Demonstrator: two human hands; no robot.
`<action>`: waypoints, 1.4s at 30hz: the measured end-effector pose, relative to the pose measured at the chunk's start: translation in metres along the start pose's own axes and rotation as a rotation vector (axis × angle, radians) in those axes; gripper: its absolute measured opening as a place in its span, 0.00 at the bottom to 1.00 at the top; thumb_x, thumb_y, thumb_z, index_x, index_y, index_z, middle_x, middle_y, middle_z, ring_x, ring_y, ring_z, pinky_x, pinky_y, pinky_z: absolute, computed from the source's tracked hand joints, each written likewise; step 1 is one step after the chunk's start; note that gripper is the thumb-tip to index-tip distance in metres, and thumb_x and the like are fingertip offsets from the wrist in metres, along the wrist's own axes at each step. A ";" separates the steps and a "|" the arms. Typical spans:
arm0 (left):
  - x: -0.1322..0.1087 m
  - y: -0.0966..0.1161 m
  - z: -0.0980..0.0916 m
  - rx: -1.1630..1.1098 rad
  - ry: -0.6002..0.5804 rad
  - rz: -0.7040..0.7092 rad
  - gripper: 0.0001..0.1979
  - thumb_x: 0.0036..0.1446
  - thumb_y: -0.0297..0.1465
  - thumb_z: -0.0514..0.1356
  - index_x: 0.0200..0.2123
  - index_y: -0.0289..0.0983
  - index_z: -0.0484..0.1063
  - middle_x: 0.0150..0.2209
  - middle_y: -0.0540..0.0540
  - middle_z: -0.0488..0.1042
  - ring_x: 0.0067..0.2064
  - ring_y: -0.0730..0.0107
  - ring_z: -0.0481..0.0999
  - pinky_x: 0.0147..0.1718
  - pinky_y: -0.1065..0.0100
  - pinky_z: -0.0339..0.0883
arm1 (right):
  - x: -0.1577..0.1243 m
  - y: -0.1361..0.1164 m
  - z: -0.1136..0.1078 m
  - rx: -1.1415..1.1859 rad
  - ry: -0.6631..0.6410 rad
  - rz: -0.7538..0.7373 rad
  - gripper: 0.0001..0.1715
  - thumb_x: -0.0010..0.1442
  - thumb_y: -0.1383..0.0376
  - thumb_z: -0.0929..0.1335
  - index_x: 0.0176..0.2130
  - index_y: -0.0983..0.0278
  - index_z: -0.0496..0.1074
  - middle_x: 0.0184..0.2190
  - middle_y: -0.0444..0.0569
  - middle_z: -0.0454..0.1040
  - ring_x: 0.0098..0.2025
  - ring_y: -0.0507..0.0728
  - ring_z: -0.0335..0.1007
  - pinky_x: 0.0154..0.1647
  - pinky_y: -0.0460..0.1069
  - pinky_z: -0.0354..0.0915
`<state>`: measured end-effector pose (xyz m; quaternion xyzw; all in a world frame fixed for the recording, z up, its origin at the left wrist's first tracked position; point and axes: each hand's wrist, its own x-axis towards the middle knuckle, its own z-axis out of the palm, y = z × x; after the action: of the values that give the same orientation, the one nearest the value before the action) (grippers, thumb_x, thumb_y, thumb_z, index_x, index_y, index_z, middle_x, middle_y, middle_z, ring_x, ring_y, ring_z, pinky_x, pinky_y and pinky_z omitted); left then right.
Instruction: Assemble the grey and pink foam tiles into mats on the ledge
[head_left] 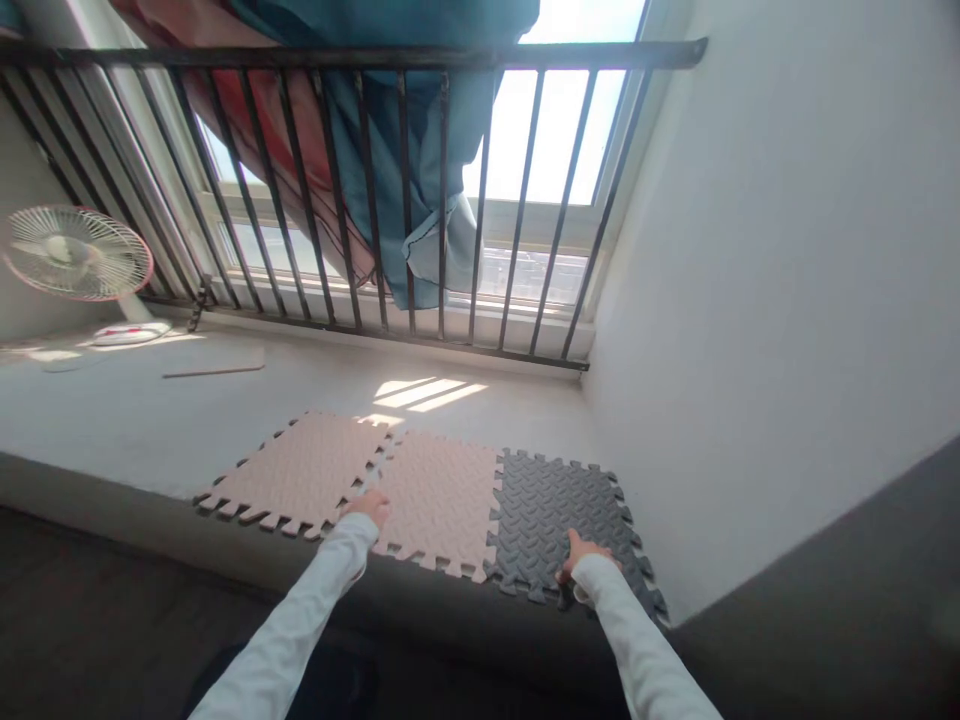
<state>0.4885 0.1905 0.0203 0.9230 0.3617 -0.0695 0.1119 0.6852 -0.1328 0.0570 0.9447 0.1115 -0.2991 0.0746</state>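
Three foam mat tiles with jigsaw edges lie in a row on the ledge. The left pink tile [304,465] sits slightly apart from the middle pink tile [442,490], with a narrow gap between them. At the right, the dark grey tile [559,495] meets the middle one along their toothed edges. My left hand [370,507] is closed at the front left edge of the middle tile; its fingertips are partly hidden. My right hand [585,553] grips the front edge of the dark grey tile, thumb and fingers bent around it.
A white wall [750,300] rises close to the right of the tiles. Behind them runs a dark metal railing [375,335], with blue and red cloth [427,150] hanging at the window. A fan [79,255] and a thin stick [214,372] are on the ledge [112,430] at left.
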 end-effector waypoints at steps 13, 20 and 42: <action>-0.014 -0.101 0.010 0.100 0.060 -0.265 0.07 0.51 0.33 0.54 0.31 0.38 0.69 0.36 0.43 0.73 0.38 0.67 0.71 0.35 0.71 0.60 | 0.008 -0.001 0.005 0.013 0.020 0.001 0.49 0.38 0.61 0.72 0.57 0.54 0.52 0.53 0.56 0.63 0.58 0.70 0.51 0.47 0.62 0.59; -0.003 -0.078 -0.008 0.040 0.166 -0.248 0.04 0.50 0.32 0.53 0.27 0.39 0.66 0.31 0.46 0.74 0.35 0.67 0.71 0.31 0.71 0.59 | 0.003 -0.003 0.002 0.017 0.022 0.014 0.45 0.36 0.61 0.73 0.54 0.55 0.56 0.52 0.56 0.64 0.57 0.71 0.52 0.47 0.65 0.57; -0.016 0.237 0.045 -0.414 0.255 0.655 0.23 0.46 0.30 0.54 0.49 0.39 0.65 0.49 0.43 0.69 0.51 0.64 0.66 0.52 0.61 0.61 | 0.005 -0.002 0.006 -0.001 0.030 -0.013 0.54 0.33 0.61 0.74 0.57 0.57 0.53 0.53 0.61 0.63 0.58 0.73 0.47 0.50 0.70 0.51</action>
<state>0.6362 -0.0007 0.0175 0.9486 0.0658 0.1591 0.2656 0.6853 -0.1310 0.0488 0.9484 0.1187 -0.2852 0.0713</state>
